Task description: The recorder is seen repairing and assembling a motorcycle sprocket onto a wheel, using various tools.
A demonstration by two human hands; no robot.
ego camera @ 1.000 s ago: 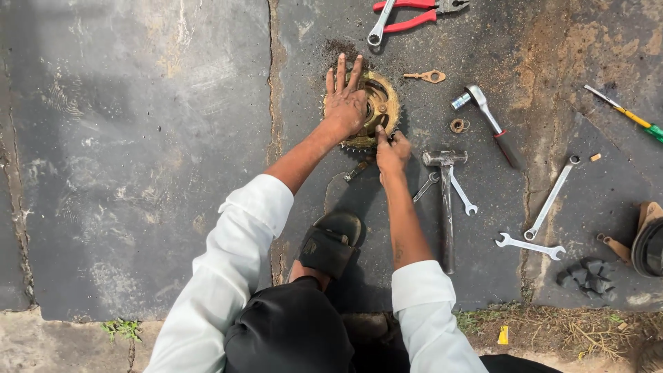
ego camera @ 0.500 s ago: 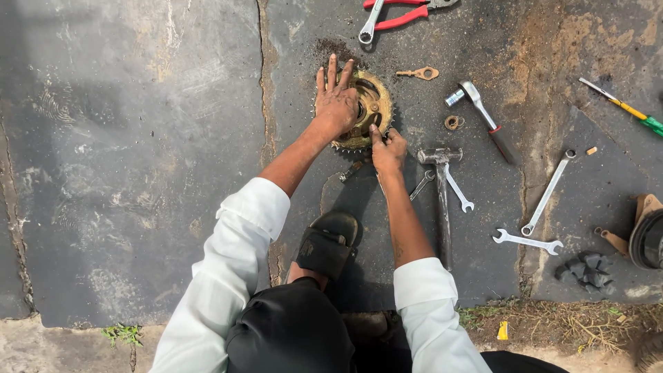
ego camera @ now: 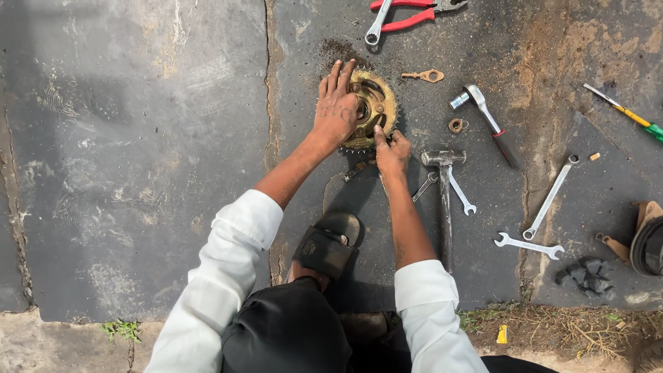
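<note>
Rusty toothed sprocket [ego camera: 376, 109] on floor: rigid, heavy, sharp-rimmed. Left hand [ego camera: 336, 110] flat, fingers spread, pinning it; right hand [ego camera: 392, 152] fingertips pressing its hub.

Your left hand [ego camera: 336, 110] lies flat on the sprocket [ego camera: 373, 110] on the ground [ego camera: 138, 138]; your right hand [ego camera: 391, 150] touches its near edge; the hammer [ego camera: 444, 197] lies just right; wrenches [ego camera: 545, 200] farther right; pliers [ego camera: 407, 14] beyond the sprocket.
</note>
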